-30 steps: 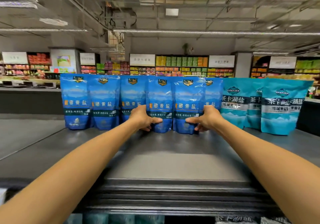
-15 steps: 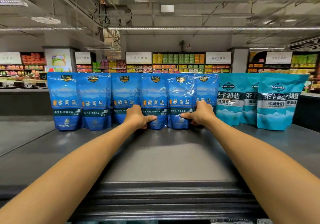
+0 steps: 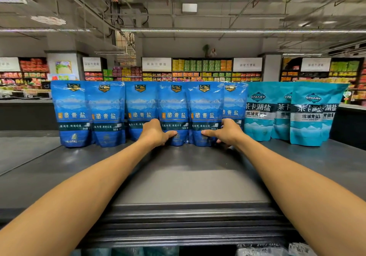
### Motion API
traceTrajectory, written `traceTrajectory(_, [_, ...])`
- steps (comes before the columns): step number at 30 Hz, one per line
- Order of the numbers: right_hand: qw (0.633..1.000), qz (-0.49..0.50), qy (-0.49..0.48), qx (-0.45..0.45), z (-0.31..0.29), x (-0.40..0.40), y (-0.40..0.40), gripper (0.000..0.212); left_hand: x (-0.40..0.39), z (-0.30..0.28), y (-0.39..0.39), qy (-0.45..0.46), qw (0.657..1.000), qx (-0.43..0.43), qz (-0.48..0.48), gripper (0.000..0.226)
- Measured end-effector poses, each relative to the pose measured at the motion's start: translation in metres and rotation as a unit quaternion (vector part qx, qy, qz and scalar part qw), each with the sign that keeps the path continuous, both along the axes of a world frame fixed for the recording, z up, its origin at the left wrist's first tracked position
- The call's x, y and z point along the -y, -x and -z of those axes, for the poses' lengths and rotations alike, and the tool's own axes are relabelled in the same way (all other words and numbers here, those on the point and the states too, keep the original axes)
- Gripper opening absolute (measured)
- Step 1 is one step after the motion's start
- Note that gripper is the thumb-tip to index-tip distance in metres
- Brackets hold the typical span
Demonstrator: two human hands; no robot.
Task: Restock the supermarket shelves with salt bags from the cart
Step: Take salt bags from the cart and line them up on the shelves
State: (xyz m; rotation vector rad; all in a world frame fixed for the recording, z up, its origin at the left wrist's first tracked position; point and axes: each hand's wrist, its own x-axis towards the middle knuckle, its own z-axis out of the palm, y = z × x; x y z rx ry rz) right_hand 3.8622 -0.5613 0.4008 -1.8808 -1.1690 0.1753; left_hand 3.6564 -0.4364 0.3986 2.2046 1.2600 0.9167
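6 blue salt bags (image 3: 174, 115), approx 4 teal bags (image 3: 259, 113) on shelf (image 3: 188, 176).

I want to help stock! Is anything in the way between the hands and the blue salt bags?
Nothing visible is. The left hand already grips one blue salt bag, and the right hand grips the next blue bag. Both stand upright on the shelf top.
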Motion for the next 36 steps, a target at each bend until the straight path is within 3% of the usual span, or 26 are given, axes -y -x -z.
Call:
traceTrajectory(9, [0.999, 0.0, 0.017, -0.037, -0.006, 0.008, 0.003, 0.053, 0.019, -0.009, 0.012, -0.029, 0.998, -0.05, -0.001, 0.059])
traceTrajectory(13, [0.999, 0.019, 0.029, -0.024, -0.013, 0.027, 0.007, 0.056, 0.035, -0.015, 0.019, -0.01, 1.0, -0.02, -0.019, 0.076])
traceTrajectory(14, [0.999, 0.018, 0.035, -0.008, -0.014, 0.034, 0.008, 0.056, 0.04, -0.017, 0.021, -0.006, 1.0, -0.01, -0.013, 0.068])
traceTrajectory(16, [0.998, 0.012, 0.045, 0.038, -0.015, 0.052, 0.01, 0.052, 0.05, -0.019, 0.027, -0.007, 1.0, 0.019, 0.006, 0.029])
traceTrajectory(18, [0.997, 0.01, 0.041, 0.071, -0.014, 0.073, 0.011, 0.052, 0.065, -0.019, 0.033, -0.013, 0.998, 0.06, 0.017, 0.021])
traceTrajectory(20, [0.998, 0.001, 0.011, 0.064, -0.011, 0.101, 0.014, 0.053, 0.084, -0.019, 0.038, -0.029, 0.994, 0.097, 0.03, 0.022])
traceTrajectory(27, [0.971, -0.065, -0.227, -0.039, 0.002, 0.227, 0.041, 0.008, 0.187, -0.017, 0.038, 0.027, 0.951, 0.278, 0.131, 0.011])
traceTrajectory(32, [0.946, -0.059, -0.311, -0.064, 0.042, 0.324, 0.049, 0.008, 0.273, 0.011, 0.026, 0.024, 0.901, 0.365, 0.235, 0.006])
traceTrajectory(36, [0.94, 0.013, -0.336, -0.053, 0.091, 0.392, 0.044, 0.017, 0.331, 0.057, 0.0, 0.06, 0.866, 0.37, 0.331, 0.003])
